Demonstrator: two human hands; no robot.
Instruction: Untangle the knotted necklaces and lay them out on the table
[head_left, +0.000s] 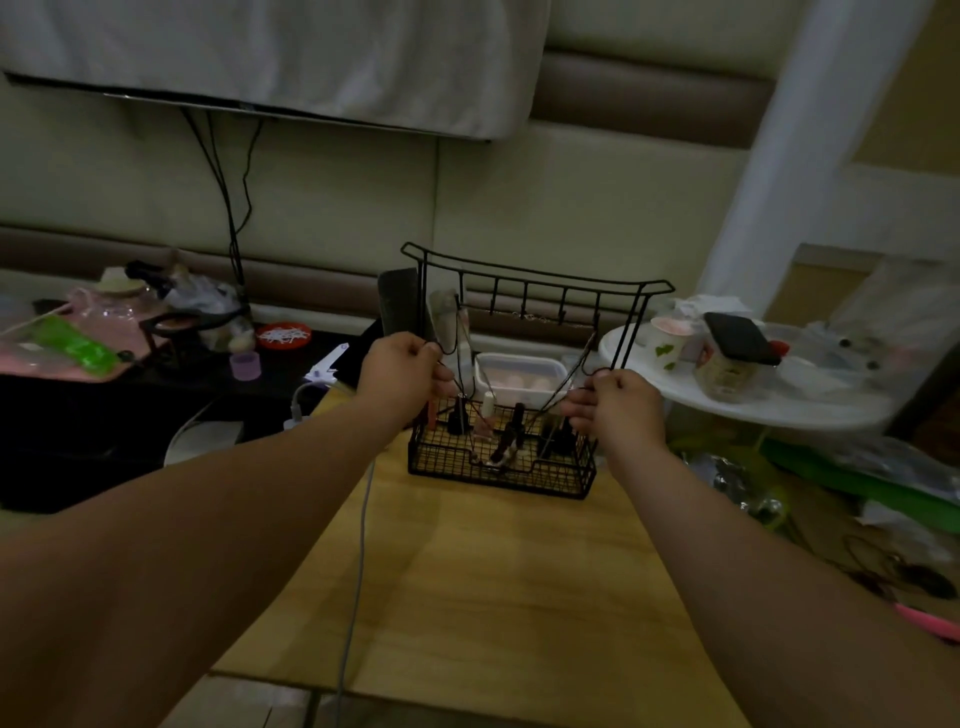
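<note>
Several necklaces (462, 410) are being pinched by left hand (402, 371) and right hand (613, 410), liable to be snagged on the rack (519, 478).

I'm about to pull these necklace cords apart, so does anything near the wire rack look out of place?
Yes: the dark cords pinched by the left hand and right hand sag into the wire rack among the bottles, where they may snag.

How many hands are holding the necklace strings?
2. The left hand grips the necklace cords at the left side of the wire rack; the right hand pinches them at its right side.
</note>
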